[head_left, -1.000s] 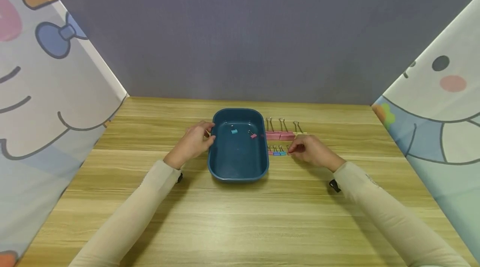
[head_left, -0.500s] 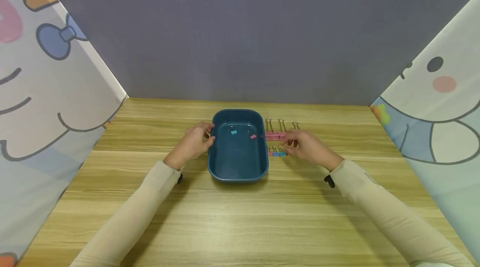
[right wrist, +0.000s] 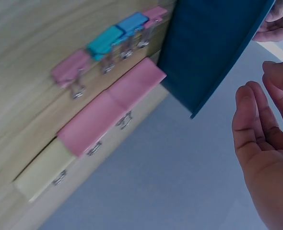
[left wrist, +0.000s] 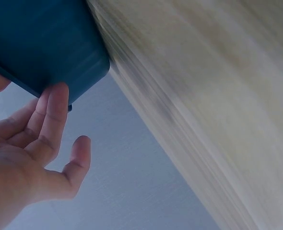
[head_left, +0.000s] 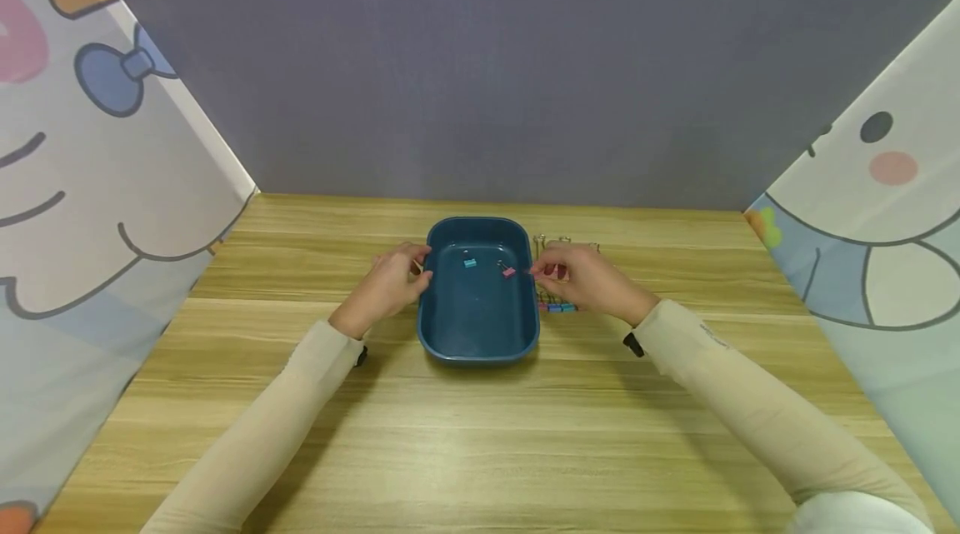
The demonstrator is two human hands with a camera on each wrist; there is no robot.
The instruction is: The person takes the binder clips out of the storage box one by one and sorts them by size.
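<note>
A dark blue plastic tray [head_left: 477,326] sits mid-table with a small light-blue binder clip [head_left: 470,263] and a small pink binder clip [head_left: 509,272] inside. My left hand [head_left: 386,288] touches the tray's left rim; in the left wrist view its fingers are fairly straight and the thumb stands apart. At the tray's right rim is my right hand [head_left: 588,280], with no object visible between fingers and thumb in the right wrist view. Beside the tray runs a row of small binder clips [right wrist: 105,42]: pink, teal, blue, pink. Larger clips stand alongside: two pink [right wrist: 93,124] and one yellow [right wrist: 45,170].
The wooden table [head_left: 450,451] meets a grey back panel [head_left: 480,76]. Cartoon-printed side panels stand left [head_left: 97,184] and right [head_left: 900,267]. In the head view, my right hand covers much of the larger clips.
My right hand has left the rightmost small pink clip, which stays at the row's end, and has moved left to the tray's right rim. My left hand has stayed at the tray.
</note>
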